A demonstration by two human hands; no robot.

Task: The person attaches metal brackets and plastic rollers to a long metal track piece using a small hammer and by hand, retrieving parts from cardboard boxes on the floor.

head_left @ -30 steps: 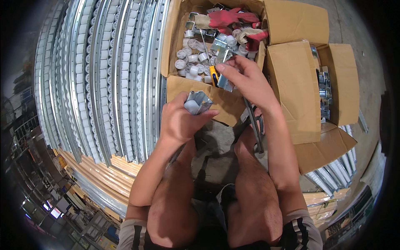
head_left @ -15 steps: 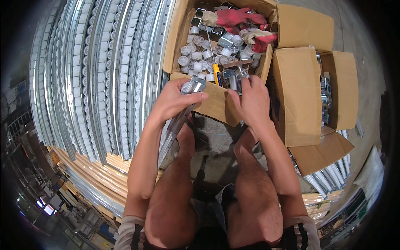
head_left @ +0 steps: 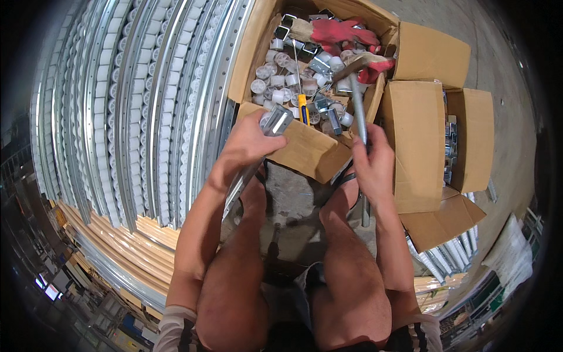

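My left hand (head_left: 249,141) is wrapped round the upper end of a metal roller track (head_left: 278,119), whose length slopes down behind my forearm. A hammer (head_left: 359,108) with a grey tubular handle is gripped in my right hand (head_left: 375,164). Its brownish head points away from me over the open cardboard box (head_left: 328,162). Inside that box lie loose white rollers (head_left: 278,80), small metal brackets (head_left: 332,120), a yellow-handled screwdriver (head_left: 303,110) and red-and-cream work gloves (head_left: 334,32). The hammer head partly covers one glove.
Stacked metal roller tracks (head_left: 138,105) fill the left side, with tan tubes (head_left: 117,246) below them. On the right stands another open carton (head_left: 415,146) holding metal parts, with more tracks (head_left: 443,261) under it. My legs frame the concrete floor (head_left: 290,199).
My right hand has lifted the hammer out of the box and drawn it right and nearer, its handle now upright in view. My left hand keeps the track, slightly shifted.
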